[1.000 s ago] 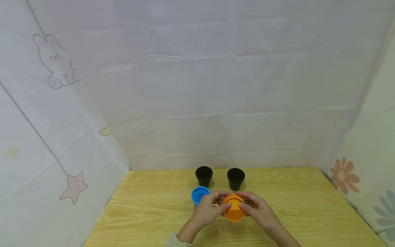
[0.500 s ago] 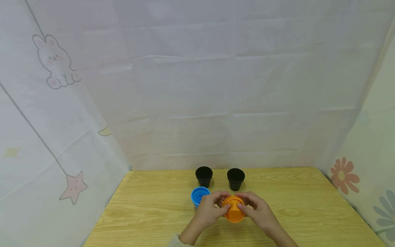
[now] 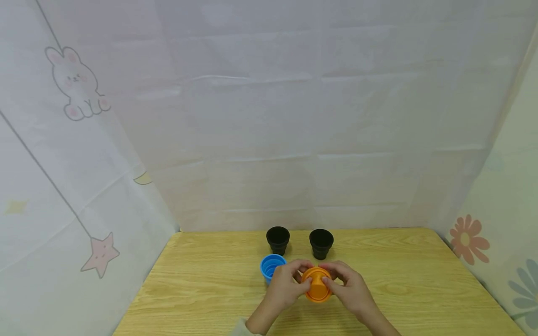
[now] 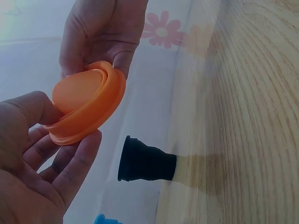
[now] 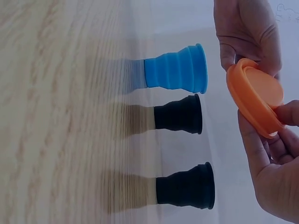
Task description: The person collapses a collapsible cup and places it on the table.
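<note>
Both hands hold an orange collapsible silicone cup (image 3: 318, 291), mostly folded flat, above the near middle of the table. Its base faces the person in the head view and bulges out past the folded rings. My left hand (image 3: 282, 288) grips the left side, thumb on the base and fingers behind the rim. On the opposite side my right hand (image 3: 352, 290) pinches it the same way. In the left wrist view the orange cup (image 4: 81, 95) is tilted, its base pushed up unevenly. Just beyond the left hand stands a blue collapsible cup (image 3: 269, 265), upright and extended, partly covered by that hand.
Two black collapsible cups, one on the left (image 3: 278, 241) and one on the right (image 3: 321, 243), stand upright behind the hands. All rest on a wood-grain table (image 3: 201, 275). Pale printed sheets (image 3: 252, 116) hang around its back and sides.
The thumbs have shifted a little over the orange cup's base, and its tilt has altered slightly. Both hands keep their grip; the blue and black cups have not moved.
</note>
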`<state>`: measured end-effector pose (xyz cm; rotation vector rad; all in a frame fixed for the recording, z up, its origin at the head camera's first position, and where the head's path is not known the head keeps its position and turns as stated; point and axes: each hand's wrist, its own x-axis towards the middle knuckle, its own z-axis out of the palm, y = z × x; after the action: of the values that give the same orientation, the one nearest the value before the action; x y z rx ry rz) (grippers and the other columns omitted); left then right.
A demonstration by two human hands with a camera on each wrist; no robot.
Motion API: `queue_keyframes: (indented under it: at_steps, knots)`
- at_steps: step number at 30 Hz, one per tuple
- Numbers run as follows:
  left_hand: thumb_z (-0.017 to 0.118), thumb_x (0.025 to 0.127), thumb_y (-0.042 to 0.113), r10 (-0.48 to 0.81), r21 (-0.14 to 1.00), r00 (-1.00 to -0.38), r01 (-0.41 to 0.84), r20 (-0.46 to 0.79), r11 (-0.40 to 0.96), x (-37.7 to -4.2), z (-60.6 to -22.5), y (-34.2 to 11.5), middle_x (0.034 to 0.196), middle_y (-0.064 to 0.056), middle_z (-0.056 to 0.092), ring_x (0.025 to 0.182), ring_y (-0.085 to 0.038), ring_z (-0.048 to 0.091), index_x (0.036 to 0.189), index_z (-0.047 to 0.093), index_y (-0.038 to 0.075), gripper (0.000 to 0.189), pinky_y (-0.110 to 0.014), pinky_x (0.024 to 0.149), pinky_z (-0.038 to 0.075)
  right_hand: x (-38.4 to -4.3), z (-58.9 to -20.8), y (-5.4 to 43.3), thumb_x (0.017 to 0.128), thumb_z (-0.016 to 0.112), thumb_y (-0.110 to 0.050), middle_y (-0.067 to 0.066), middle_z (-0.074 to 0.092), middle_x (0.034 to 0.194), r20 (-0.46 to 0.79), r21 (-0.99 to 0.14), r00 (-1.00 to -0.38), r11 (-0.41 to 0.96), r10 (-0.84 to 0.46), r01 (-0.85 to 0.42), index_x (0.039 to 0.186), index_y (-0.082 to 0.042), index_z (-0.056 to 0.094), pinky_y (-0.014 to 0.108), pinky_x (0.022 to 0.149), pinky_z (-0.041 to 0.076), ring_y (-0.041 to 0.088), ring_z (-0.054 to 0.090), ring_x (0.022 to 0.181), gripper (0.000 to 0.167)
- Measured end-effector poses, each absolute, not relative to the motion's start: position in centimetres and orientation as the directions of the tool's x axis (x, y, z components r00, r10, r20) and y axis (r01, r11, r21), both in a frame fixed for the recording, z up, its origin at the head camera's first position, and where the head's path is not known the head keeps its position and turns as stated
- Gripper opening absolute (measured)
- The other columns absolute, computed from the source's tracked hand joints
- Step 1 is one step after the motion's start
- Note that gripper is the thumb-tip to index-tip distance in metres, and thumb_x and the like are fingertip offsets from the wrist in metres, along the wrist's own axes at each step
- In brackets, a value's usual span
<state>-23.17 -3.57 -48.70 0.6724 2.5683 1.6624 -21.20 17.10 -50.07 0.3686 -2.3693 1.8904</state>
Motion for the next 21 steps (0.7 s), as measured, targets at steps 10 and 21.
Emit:
queue_keyframes:
  at_steps: [10, 21]
  knots:
    - [0.073, 0.091, 0.011, 0.395, 0.921, -0.895, 0.314, 0.206, 0.231, -23.1, -48.7, -3.7, 0.095, 0.002, 0.071, 0.074, -0.007, 0.063, 0.115, 0.070, 0.014, 0.025, -0.021, 0.060, 0.057, -21.1, -49.9, 17.6, 0.098, 0.068, -0.021, 0.015, 0.064, 0.112, 0.129, -0.979, -0.977, 0.133, -0.169, -0.153, 0.132, -0.001, 0.063, 0.032, 0.072, 0.062, 0.016, 0.064, 0.090, 0.039]
    - [0.065, 0.101, 0.026, 0.470, 0.987, -0.876, 0.150, 0.109, 0.050, -23.2, -48.8, -4.2, 0.106, -0.005, 0.069, 0.087, -0.016, 0.069, 0.129, 0.065, 0.010, 0.032, -0.036, 0.071, 0.063, -21.2, -49.6, 18.5, 0.103, 0.060, -0.027, 0.016, 0.064, 0.125, 0.003, -1.000, -0.962, 0.022, -0.274, -0.009, 0.145, -0.001, 0.051, 0.035, 0.083, 0.061, 0.023, 0.069, 0.098, 0.050]
